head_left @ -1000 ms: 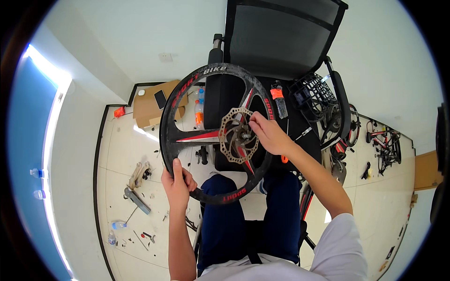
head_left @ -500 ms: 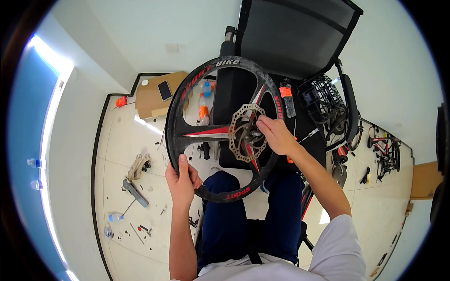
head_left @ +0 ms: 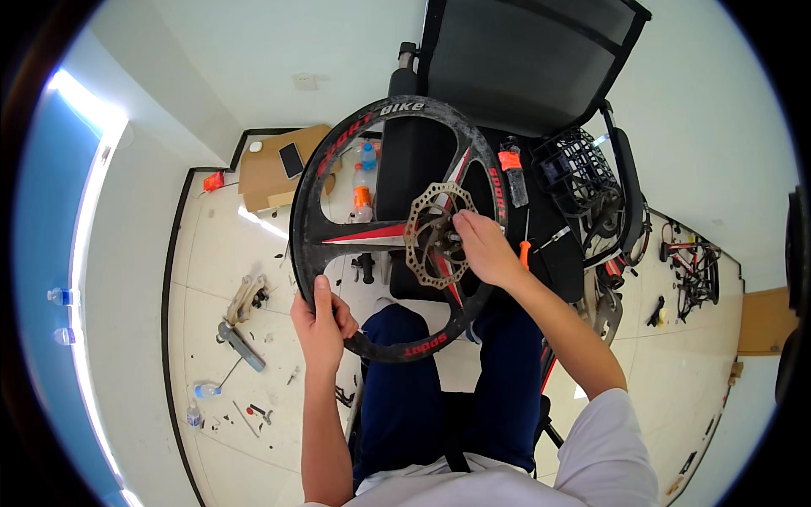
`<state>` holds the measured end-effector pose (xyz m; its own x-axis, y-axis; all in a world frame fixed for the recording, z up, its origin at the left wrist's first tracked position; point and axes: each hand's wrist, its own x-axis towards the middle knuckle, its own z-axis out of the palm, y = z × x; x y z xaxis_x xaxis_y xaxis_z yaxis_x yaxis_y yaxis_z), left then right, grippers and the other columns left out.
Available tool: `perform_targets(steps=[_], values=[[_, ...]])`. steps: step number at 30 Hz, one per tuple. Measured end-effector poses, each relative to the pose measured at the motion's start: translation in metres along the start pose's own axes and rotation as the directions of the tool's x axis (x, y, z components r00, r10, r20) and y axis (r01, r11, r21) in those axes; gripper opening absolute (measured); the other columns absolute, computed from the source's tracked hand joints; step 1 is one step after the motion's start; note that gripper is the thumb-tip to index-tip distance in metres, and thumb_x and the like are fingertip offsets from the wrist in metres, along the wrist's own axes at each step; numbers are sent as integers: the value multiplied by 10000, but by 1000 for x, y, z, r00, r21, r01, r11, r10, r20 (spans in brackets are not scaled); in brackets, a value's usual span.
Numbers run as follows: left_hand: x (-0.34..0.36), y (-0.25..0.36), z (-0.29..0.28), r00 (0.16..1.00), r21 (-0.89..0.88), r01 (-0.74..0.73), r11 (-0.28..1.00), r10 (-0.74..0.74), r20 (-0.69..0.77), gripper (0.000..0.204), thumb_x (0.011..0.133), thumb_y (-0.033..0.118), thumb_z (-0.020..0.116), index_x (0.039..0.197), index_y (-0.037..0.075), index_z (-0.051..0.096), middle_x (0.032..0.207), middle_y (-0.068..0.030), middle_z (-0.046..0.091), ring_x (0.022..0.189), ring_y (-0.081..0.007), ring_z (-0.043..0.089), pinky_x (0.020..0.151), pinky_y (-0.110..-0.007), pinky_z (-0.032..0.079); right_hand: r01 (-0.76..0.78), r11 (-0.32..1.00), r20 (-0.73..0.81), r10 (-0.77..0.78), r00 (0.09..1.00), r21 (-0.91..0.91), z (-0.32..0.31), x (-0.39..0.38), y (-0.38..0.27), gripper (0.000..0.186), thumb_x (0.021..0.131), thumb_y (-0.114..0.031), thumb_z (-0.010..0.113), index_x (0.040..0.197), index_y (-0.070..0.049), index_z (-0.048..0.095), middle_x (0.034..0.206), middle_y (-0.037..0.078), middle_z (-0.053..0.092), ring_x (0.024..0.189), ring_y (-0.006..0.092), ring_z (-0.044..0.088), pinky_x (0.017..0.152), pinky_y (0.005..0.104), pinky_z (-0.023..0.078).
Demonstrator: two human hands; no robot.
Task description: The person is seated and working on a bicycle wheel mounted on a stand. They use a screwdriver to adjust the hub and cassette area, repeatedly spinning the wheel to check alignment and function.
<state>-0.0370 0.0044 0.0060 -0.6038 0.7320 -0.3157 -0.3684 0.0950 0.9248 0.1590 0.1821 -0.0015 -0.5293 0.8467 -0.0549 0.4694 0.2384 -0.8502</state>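
A black bicycle wheel [head_left: 306, 215] with red and white flashes on its broad spokes is tilted above my thighs, in front of the chair seat. My left hand [head_left: 323, 328] is closed round its lower left rim, thumb on top. A perforated metal brake disc [head_left: 414, 250] sits at the wheel's hub. My right hand [head_left: 492, 250] is at the hub with its fingertips pinched together beside the axle end [head_left: 457, 240]; what they grip, if anything, is hidden behind the fingers.
On the black chair [head_left: 524, 68] lie an orange-handled screwdriver [head_left: 525, 253], an orange-topped packet [head_left: 513, 173] and a black basket [head_left: 574, 173]. Bottles [head_left: 361, 193] and a phone [head_left: 291, 160] on cardboard [head_left: 262, 182] are behind the wheel. Metal parts [head_left: 243, 346] litter the floor at left; a bike frame [head_left: 693, 275] stands far right.
The view has shifted slightly, with wheel and hands appearing a little further left. Both hands keep their places on the wheel, and more of the screwdriver handle shows.
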Motion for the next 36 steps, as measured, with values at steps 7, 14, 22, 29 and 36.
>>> perform_targets(steps=[7, 14, 22, 29, 36], values=[[-1, 0, 0, 1000, -5, 1, 1000, -1, 1, 399, 1038, 343, 463, 758, 83, 347, 502, -22, 363, 372, -113, 333, 387, -280, 294, 118, 990, -45, -122, 991, -79, 6, -5, -2, 345, 1012, -244, 395, 855, 25, 544, 734, 245, 590, 705, 445, 586, 630, 491, 448], [-2, 3, 1, 1000, -8, 8, 1000, -8, 18, 373, 1039, 335, 461, 786, 85, 350, 507, -23, 367, 374, -112, 341, 386, -279, 299, 439, 666, 212, -397, 893, -603, -13, 11, 20, 287, 937, -287, 498, 796, -45, 562, 577, 155, 554, 581, 364, 588, 535, 466, 443], [0, 4, 0, 999, -22, 1, 1000, 0, 40, 379, 1039, 337, 461, 784, 83, 343, 507, -27, 373, 375, -114, 345, 386, -281, 301, 343, 863, 138, -314, 939, -371, -35, 25, 8, 272, 933, -272, 510, 849, -14, 528, 621, 193, 563, 613, 362, 605, 564, 429, 448], [-1, 3, -1, 999, -18, 3, 1000, -3, 37, 397, 1039, 346, 459, 761, 85, 346, 502, -27, 373, 375, -114, 348, 389, -278, 307, 46, 998, -4, -46, 999, 52, -29, 2, 11, 153, 982, -177, 527, 1011, -29, 551, 630, 87, 536, 556, 175, 527, 574, 309, 424], [-1, -4, -6, 999, -15, 24, 1000, -23, 45, 402, 1037, 358, 461, 764, 78, 366, 502, -21, 369, 377, -112, 343, 390, -279, 296, 71, 995, -266, -89, 960, -76, 1, -21, 19, 165, 976, -167, 544, 1003, -8, 576, 682, 177, 584, 592, 322, 600, 557, 344, 439]])
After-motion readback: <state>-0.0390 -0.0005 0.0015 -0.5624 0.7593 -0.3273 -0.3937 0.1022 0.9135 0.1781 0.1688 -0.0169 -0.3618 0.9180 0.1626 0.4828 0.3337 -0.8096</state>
